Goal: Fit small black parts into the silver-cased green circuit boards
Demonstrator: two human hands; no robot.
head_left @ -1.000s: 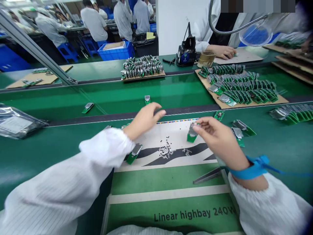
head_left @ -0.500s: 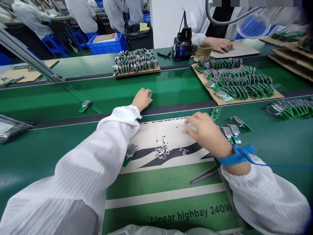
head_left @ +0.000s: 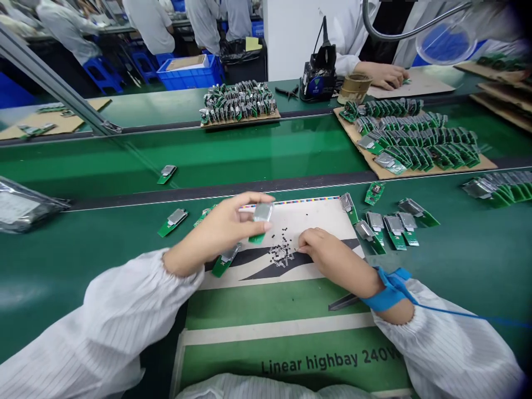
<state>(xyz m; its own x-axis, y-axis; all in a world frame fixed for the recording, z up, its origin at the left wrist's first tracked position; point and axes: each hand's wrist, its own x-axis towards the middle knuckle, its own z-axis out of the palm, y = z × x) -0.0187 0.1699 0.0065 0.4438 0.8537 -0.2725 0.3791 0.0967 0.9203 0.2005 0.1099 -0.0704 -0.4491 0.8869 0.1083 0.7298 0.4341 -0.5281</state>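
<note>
My left hand [head_left: 222,227] grips a small green circuit board with a silver metal cover [head_left: 262,213] between thumb and fingers, above the printed cardboard sheet [head_left: 274,302]. My right hand [head_left: 326,252] is closed in a pinch at the right edge of a pile of tiny black and silver parts [head_left: 281,255]. Whatever its fingertips hold is too small to make out. Under my left hand lies another covered board [head_left: 226,260]. Grey tweezers [head_left: 343,302] show partly from beneath my right forearm. A blue strap [head_left: 388,291] circles my right wrist.
Several covered boards [head_left: 394,230] lie to the right of the sheet. Beyond runs a green conveyor [head_left: 233,149] carrying one board [head_left: 167,173]. A cardboard tray [head_left: 366,160] of boards rests across it at right. A silver bag [head_left: 29,208] lies at left; a co-worker's hand [head_left: 384,75] is opposite.
My left hand has come back from the conveyor edge to above the sheet, with the covered board now plainly visible. My right hand has moved down and left to the small parts and pinched.
</note>
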